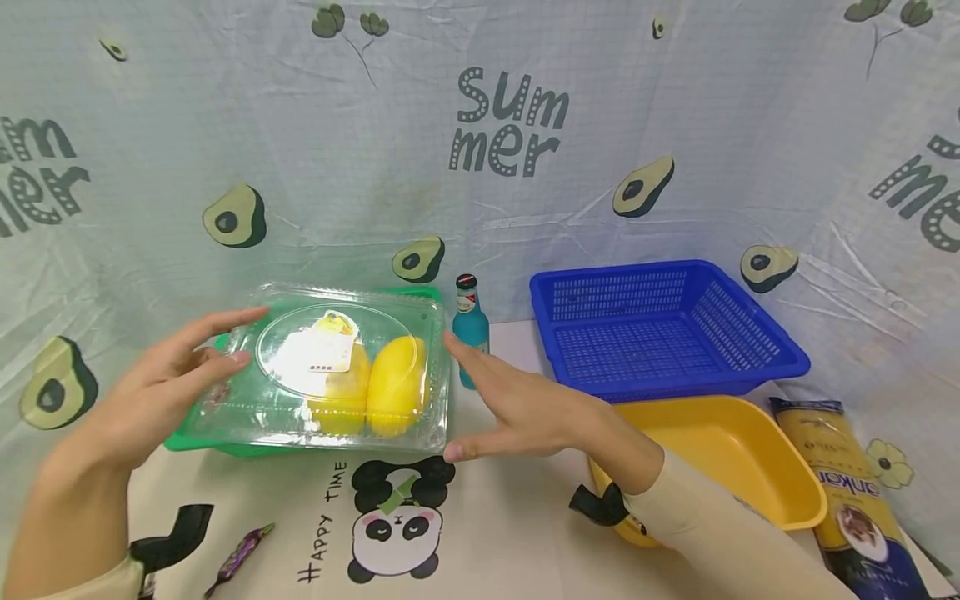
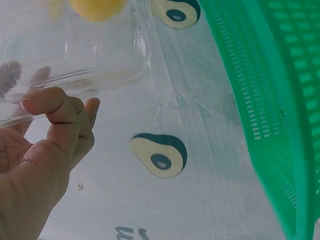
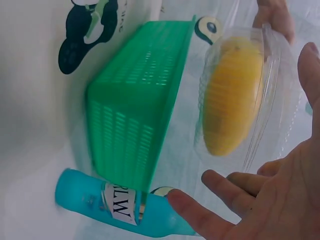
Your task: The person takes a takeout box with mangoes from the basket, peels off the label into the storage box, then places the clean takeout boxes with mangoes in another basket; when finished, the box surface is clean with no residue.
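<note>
A clear plastic clamshell box [image 1: 262, 429] with a white label on its lid holds yellow mangoes [image 1: 395, 392]. My left hand [image 1: 161, 383] grips its left end, and in the left wrist view the fingers [image 2: 65, 107] curl at the plastic rim. At the box's right end is my right hand [image 1: 517, 404], fingers and thumb spread apart and nothing pinched between them. Beneath the box stands a green basket [image 1: 240, 450], mostly covered by it in the head view. The right wrist view shows the box raised above that basket.
A blue bottle [image 1: 471, 325] stands right of the green basket. Farther right are a blue basket [image 1: 600, 387], a yellow tub [image 1: 720, 467] and a yellow printed bag [image 1: 855, 508]. A purple wrapped candy [image 1: 238, 557] lies at the front left, near a panda print [image 1: 397, 533].
</note>
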Motion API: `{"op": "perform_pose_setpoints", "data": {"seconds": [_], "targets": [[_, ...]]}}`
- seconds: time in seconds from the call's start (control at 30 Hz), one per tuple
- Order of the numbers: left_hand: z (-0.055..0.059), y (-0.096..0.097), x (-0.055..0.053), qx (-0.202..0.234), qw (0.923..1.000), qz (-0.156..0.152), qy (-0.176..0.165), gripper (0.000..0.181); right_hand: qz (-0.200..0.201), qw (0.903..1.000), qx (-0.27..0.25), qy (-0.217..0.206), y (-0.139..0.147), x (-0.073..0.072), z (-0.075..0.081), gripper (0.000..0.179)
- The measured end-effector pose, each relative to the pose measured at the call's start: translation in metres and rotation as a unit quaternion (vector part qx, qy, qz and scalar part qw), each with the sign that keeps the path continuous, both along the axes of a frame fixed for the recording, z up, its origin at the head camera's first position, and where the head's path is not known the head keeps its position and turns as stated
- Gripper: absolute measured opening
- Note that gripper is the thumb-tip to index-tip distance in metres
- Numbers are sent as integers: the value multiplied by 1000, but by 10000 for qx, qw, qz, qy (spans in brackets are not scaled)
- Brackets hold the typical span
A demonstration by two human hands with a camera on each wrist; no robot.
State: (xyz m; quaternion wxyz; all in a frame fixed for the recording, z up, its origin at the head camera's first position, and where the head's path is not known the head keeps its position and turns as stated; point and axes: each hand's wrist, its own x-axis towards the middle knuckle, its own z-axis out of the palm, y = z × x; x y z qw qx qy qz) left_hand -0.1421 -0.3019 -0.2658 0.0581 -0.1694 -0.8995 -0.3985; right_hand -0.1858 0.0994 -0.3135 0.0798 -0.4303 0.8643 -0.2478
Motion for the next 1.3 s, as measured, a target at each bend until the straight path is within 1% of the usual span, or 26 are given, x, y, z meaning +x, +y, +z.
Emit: {"op": "perform_pose_setpoints", "data": {"seconds": [0.07,0.17,0.3,0.4,0.47,0.6,0.7,0.8,0.87,0.97,1.0,1.1,1.2,1.3], "targets": [[-1,7,1,104,9999,-73,62,53,-86,9999,4,109,4,5,1,116],[-4,19,5,229,9995,-199,117,54,-353,9992,31,181,12,13,2,114],[-7,37,12,345,9981,-471,193,57,-626,9976,25,308,25,22,3,111],[-9,49,19,335,9976,-561,224,59,-708,9968,17,378,36,27,5,109],[-9,56,23,249,9969,-720,186,61,-785,9963,63,355,44,32,7,107],[-8,67,30,-124,9949,-1003,-69,65,-951,9950,131,271,59,41,10,104],[-8,72,34,-413,9919,-1190,-188,72,-986,9944,132,360,68,47,11,103],[-9,75,38,-698,9884,-1344,-148,87,-952,9943,118,463,75,51,11,103],[-11,75,40,-848,9845,-1529,-110,98,-926,9947,163,420,79,53,11,103],[-13,75,46,-998,9794,-1739,-220,111,-874,9952,315,293,85,56,10,102],[-14,76,47,-993,9785,-1785,-292,112,-859,9953,364,245,87,57,10,102],[-17,83,52,-977,9782,-1747,-558,109,-793,9956,438,219,94,61,9,101],[-21,91,53,-994,9792,-1657,-614,106,-819,9954,469,184,100,64,8,101],[-24,98,54,-1044,9785,-1656,-649,106,-922,9940,563,148,107,68,6,102]]}}
